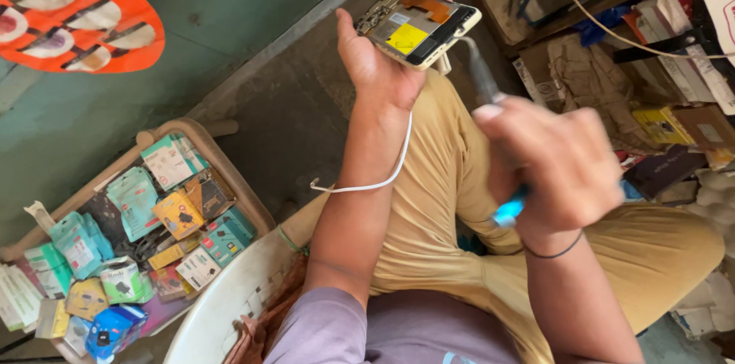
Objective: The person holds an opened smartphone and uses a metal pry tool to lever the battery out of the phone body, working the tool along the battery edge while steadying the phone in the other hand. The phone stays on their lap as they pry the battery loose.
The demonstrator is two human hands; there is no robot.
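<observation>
Nearest the camera, the right hand (563,169) was blurred but closed in a fist on a blue-handled tool (498,142), its tip almost at the lower edge of an opened smartphone (417,27), which the left hand (379,58) clamped between thumb and fingers above the knees. By the look of it, work on the exposed inside was under way, calling for a steady tip. Farther left, a wooden tray (230,173) held many small packaged accessories (180,211) in teal, yellow and blue.
</observation>
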